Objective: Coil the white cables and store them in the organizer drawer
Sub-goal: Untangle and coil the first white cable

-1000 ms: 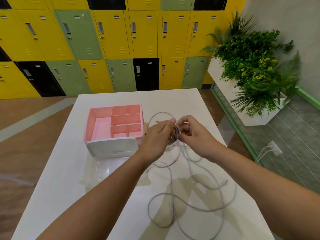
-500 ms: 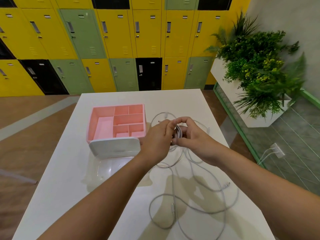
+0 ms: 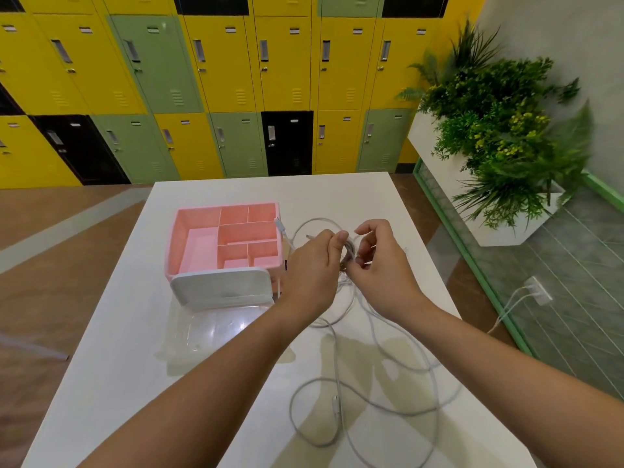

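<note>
Hands [image 3: 315, 268] [image 3: 381, 268] pinching white cable [image 3: 351, 251], pink organizer [image 3: 189, 231] compartments bare

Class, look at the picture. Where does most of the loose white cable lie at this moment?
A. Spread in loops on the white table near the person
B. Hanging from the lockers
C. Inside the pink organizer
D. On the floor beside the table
A: the white cable sprawls in loops on the table, only a small coil held between the left hand and the right hand; the pink organizer holds none.
</note>
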Motion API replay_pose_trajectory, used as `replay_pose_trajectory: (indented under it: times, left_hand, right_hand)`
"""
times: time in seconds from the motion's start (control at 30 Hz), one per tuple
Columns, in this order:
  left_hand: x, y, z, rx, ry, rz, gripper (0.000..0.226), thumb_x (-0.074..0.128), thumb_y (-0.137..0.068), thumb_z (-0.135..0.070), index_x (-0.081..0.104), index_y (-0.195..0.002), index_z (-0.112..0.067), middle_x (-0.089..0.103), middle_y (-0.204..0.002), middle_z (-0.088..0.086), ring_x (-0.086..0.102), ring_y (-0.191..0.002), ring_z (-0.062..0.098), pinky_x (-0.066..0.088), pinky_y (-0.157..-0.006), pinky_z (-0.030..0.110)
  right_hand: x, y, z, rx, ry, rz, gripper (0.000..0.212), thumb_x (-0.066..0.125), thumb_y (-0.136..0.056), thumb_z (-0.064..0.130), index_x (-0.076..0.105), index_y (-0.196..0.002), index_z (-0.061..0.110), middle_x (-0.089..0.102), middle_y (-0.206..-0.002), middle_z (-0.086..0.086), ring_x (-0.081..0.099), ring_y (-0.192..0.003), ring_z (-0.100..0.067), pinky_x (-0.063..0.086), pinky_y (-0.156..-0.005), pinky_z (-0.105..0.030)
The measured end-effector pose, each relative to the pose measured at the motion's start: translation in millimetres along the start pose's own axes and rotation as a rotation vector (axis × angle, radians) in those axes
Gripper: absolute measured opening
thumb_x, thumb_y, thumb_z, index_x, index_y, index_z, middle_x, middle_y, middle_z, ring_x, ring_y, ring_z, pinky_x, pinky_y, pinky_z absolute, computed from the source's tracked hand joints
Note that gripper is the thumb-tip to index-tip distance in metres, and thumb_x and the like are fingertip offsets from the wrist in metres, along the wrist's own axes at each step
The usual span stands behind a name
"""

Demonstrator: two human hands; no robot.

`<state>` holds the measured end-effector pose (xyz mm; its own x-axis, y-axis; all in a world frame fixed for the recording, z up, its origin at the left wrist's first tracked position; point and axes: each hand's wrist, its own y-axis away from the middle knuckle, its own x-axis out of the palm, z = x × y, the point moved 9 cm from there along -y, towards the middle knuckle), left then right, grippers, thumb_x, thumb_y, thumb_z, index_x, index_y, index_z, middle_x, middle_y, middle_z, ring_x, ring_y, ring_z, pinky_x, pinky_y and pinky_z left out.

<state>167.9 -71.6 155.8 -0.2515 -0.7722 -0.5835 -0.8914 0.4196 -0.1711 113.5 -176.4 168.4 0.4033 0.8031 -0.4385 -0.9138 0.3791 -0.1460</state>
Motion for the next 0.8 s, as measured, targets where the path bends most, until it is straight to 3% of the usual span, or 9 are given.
replay_pose_trajectory:
  times: [0.1,0.2,0.33,0.43,0.53,0.67,0.73,0.8]
  left_hand:
    - [-2.8,-1.1,1.4,0.064,-0.121,-0.007,0.035,0.030,-0.105,-0.037,0.045,-0.075,-0.025,0.050,-0.066,-0.008,0.053,-0.072,0.023,0.041,-0.074,0.041]
    - [0.4,-1.9,3.8,0.101,-0.202,0.008,0.035,0.029,-0.105,-0.035,0.056,-0.088,-0.020,0.060,-0.080,-0.006,0.057,-0.080,0.023,0.036,-0.080,0.038]
    - [-5.0,-4.8,12.0,0.100,-0.144,-0.029,0.034,0.032,-0.105,-0.036,0.054,-0.083,-0.019,0.058,-0.074,-0.004,0.056,-0.075,0.025,0.041,-0.076,0.042]
    - [-9.8,-7.0,13.0,0.073,-0.027,0.000,0.036,0.033,-0.103,-0.040,0.048,-0.074,-0.025,0.050,-0.066,-0.008,0.049,-0.065,0.016,0.038,-0.063,0.036]
    - [-7.4,-5.4,4.1,0.053,0.066,0.055,0.039,0.033,-0.103,-0.039,0.041,-0.067,-0.027,0.044,-0.061,-0.008,0.041,-0.059,0.008,0.029,-0.057,0.028]
    - [-5.2,-8.8,9.9,-0.055,0.192,0.048,0.044,0.031,-0.104,-0.040,0.043,-0.067,-0.019,0.045,-0.062,-0.007,0.041,-0.059,0.009,0.031,-0.057,0.027]
    - [-0.4,-11.3,21.1,-0.129,0.244,0.058,0.049,0.031,-0.102,-0.048,0.045,-0.067,-0.017,0.047,-0.063,-0.006,0.043,-0.062,0.014,0.036,-0.062,0.031]
    - [5.8,-10.1,30.3,-0.196,0.281,0.076,0.055,0.028,-0.093,-0.065,0.051,-0.070,-0.020,0.053,-0.068,-0.005,0.051,-0.070,0.019,0.047,-0.075,0.043]
  right_hand:
    - [0.7,-0.5,-6.2,0.105,-0.156,0.057,0.038,0.059,-0.081,-0.007,0.046,-0.100,0.024,0.043,-0.082,-0.004,0.052,-0.072,-0.021,0.053,-0.071,-0.041]
    - [8.9,-0.9,-18.5,0.328,-0.399,0.177,0.032,0.052,-0.085,-0.012,0.048,-0.101,0.016,0.046,-0.087,-0.007,0.056,-0.060,-0.019,0.053,-0.064,-0.030]
    - [16.3,4.8,-26.4,0.452,-0.280,0.395,0.016,0.050,-0.094,0.001,0.048,-0.105,0.011,0.058,-0.076,-0.008,0.049,-0.047,-0.012,0.039,-0.045,-0.021]
    - [17.4,6.4,-28.4,0.402,-0.072,0.507,0.008,0.053,-0.097,0.020,0.055,-0.099,0.012,0.058,-0.065,-0.003,0.039,-0.045,-0.011,0.031,-0.043,-0.021]
    - [17.4,1.6,-28.1,0.357,-0.075,0.430,0.017,0.054,-0.097,0.026,0.059,-0.089,0.012,0.055,-0.059,-0.001,0.041,-0.045,-0.011,0.034,-0.045,-0.021]
    - [16.5,-0.9,-18.7,0.209,-0.083,0.252,0.017,0.053,-0.097,0.015,0.059,-0.081,0.011,0.066,-0.068,0.000,0.059,-0.053,-0.013,0.045,-0.054,-0.024]
    - [17.1,1.2,-8.8,0.059,0.100,0.214,0.016,0.054,-0.096,0.016,0.060,-0.082,0.011,0.068,-0.070,0.004,0.063,-0.056,-0.011,0.048,-0.057,-0.023]
    - [18.2,3.3,4.5,-0.130,0.339,0.190,0.018,0.054,-0.096,0.017,0.057,-0.078,0.012,0.063,-0.068,0.005,0.060,-0.061,-0.014,0.046,-0.060,-0.026]
